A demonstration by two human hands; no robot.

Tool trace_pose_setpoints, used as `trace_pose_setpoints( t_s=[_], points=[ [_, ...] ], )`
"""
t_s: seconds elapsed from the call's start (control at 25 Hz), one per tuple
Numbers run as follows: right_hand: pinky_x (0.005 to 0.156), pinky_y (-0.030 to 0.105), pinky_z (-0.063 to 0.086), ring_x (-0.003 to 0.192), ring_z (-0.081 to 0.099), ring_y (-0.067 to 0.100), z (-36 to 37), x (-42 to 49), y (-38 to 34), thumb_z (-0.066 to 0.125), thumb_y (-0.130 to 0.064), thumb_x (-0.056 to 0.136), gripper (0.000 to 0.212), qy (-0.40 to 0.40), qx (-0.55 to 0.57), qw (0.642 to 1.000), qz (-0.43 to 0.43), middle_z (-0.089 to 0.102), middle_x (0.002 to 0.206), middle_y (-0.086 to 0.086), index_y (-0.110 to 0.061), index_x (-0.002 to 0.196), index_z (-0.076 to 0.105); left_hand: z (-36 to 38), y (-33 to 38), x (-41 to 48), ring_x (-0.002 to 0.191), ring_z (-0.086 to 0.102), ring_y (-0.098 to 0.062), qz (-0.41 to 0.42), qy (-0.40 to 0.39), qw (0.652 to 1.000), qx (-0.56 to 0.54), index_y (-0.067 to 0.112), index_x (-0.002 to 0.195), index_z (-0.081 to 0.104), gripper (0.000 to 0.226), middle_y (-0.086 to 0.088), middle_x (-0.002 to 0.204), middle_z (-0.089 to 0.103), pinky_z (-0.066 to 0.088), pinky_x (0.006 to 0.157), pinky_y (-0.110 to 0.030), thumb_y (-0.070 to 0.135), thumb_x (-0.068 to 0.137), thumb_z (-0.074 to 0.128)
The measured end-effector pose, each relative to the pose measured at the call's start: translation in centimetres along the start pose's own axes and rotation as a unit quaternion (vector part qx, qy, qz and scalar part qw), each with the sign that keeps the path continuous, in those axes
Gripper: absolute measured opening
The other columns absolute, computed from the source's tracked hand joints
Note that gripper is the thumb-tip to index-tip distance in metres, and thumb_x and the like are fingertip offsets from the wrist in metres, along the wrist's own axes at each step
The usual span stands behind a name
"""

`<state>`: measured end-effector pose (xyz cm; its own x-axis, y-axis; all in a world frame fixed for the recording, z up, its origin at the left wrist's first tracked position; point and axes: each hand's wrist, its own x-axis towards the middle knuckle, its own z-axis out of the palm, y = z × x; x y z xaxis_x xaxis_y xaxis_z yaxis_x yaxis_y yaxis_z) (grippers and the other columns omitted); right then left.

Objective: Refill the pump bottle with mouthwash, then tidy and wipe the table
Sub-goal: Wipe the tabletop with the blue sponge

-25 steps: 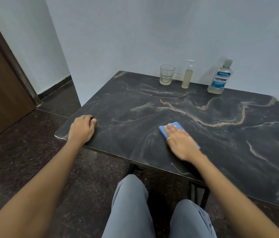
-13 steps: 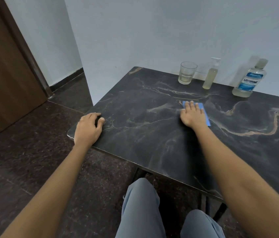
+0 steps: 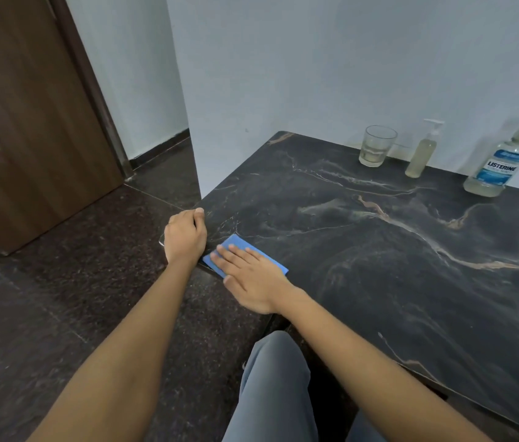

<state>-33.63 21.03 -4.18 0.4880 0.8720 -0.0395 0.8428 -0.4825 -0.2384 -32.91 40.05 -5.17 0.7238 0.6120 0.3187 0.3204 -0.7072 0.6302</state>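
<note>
My right hand [image 3: 251,277] lies flat with straight fingers on a blue cloth [image 3: 236,244], pressing it onto the dark marble table [image 3: 379,282] at its near left corner. My left hand [image 3: 184,234] grips that corner's edge, fingers curled over it, right beside the cloth. At the back by the wall stand the pump bottle [image 3: 420,154] with pale yellowish liquid and a white pump, and the capped Listerine mouthwash bottle [image 3: 500,164] to its right.
A drinking glass [image 3: 376,146] with a little liquid stands left of the pump bottle. A brown door [image 3: 28,122] is at the left beyond dark floor tiles. My knees [image 3: 274,387] in grey trousers are under the table's front edge.
My right hand slid the cloth from the table's middle back and left to the near left corner, close to my left hand. The left hand stayed on the corner. The view swung left.
</note>
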Motion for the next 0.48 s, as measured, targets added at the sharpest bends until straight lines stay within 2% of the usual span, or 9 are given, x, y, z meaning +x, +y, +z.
trace_pose_setpoints(
  t_s=[0.16,0.32,0.4,0.48],
  points=[
    [0.12,0.029,-0.003,0.148,-0.003,0.007,-1.8,-5.8,2.5,0.021,-0.03,0.104,0.05,-0.01,0.004,1.0,-0.007,0.002,0.161,-0.01,-0.031,0.153,0.009,-0.6,0.7,-0.2,0.094,0.058,-0.04,-0.011,0.006,1.0,0.013,-0.001,0.081,0.062,0.047,-0.02,0.091,0.067,0.042,0.086,-0.047,0.028,0.104,0.033],
    [0.121,0.032,-0.002,0.145,-0.014,-0.001,-1.9,-12.2,5.8,0.018,-0.034,0.104,0.05,-0.03,-0.014,0.999,-0.003,-0.008,0.158,-0.019,-0.039,0.15,-0.002,-1.5,-1.2,0.6,0.091,0.059,-0.037,-0.007,-0.019,1.0,0.012,0.006,0.075,0.055,0.051,-0.015,0.09,0.066,0.046,0.082,-0.046,0.037,0.105,0.028],
    [0.121,0.033,-0.004,0.144,-0.017,-0.002,-1.6,-13.2,6.2,0.016,-0.036,0.103,0.051,-0.034,-0.023,0.999,-0.006,-0.012,0.157,-0.02,-0.042,0.148,-0.007,-1.8,-2.8,1.1,0.097,0.061,-0.033,-0.056,-0.028,0.997,-0.045,0.005,0.09,0.066,0.059,-0.012,0.1,0.068,0.046,0.083,-0.04,0.043,0.105,0.025],
    [0.121,0.032,-0.006,0.144,-0.018,-0.001,-1.5,-11.5,5.5,0.016,-0.036,0.103,0.051,-0.035,-0.025,0.999,-0.017,-0.012,0.157,-0.019,-0.043,0.146,-0.009,-1.8,-3.6,1.2,0.113,0.058,-0.027,-0.149,-0.031,0.976,-0.155,0.012,0.11,0.071,0.061,-0.009,0.119,0.066,0.039,0.091,-0.032,0.047,0.104,0.022]
  ],
)
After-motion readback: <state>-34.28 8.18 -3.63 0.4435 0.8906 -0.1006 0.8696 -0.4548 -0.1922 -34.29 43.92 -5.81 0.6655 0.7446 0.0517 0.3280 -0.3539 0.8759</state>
